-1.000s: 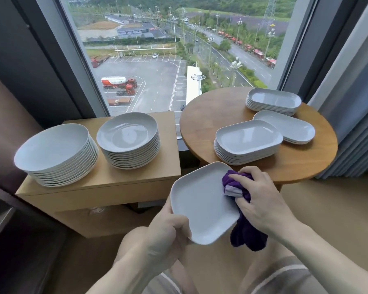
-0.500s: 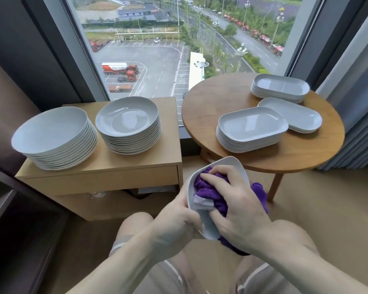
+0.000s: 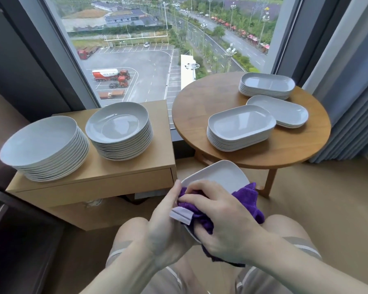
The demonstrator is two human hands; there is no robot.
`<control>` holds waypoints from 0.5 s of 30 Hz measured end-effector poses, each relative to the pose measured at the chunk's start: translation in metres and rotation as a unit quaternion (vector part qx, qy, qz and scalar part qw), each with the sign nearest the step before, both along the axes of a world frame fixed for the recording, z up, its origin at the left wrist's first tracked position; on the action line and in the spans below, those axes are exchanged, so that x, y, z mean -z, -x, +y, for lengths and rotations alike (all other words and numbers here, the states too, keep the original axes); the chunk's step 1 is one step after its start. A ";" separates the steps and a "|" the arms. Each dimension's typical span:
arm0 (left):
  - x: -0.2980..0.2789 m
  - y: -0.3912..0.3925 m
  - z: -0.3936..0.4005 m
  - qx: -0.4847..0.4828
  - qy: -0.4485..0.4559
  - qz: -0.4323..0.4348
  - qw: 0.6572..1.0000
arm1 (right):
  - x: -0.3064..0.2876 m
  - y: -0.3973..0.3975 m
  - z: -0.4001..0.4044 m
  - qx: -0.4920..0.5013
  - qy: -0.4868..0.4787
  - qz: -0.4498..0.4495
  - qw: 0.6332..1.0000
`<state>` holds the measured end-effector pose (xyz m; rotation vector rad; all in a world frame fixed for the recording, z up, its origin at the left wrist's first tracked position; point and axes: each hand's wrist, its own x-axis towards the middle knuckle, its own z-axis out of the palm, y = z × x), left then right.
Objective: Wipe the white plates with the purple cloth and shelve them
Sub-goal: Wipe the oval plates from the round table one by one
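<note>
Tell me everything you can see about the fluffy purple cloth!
The fluffy purple cloth looks like soft, fuzzy towel fabric in deep violet, with a pale lilac tag sticking out at its left side. It is bunched up, not flat. The right hand grips it and presses it against the white rounded-rectangle plate, which the left hand holds tilted above the person's lap. Loose folds poke out above the right hand's knuckles and hang below the wrist.

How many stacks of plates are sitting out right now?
5. Two round stacks on the cabinet, left and right. Three oblong stacks on the round table: near, far, and a low one between. None looks hidden.
</note>
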<state>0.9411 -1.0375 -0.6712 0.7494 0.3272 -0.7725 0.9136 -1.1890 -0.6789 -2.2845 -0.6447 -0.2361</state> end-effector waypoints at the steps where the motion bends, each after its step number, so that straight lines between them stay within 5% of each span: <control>1: 0.000 0.000 -0.006 0.009 0.008 0.005 1.000 | 0.003 -0.003 -0.001 0.018 0.013 -0.012 1.000; 7: 0.011 -0.010 -0.019 -0.046 -0.093 -0.049 0.993 | 0.007 -0.019 -0.013 0.104 0.052 -0.042 0.992; 15: -0.004 0.001 0.003 0.052 -0.162 -0.100 0.980 | 0.010 -0.045 -0.064 0.233 0.075 0.073 0.967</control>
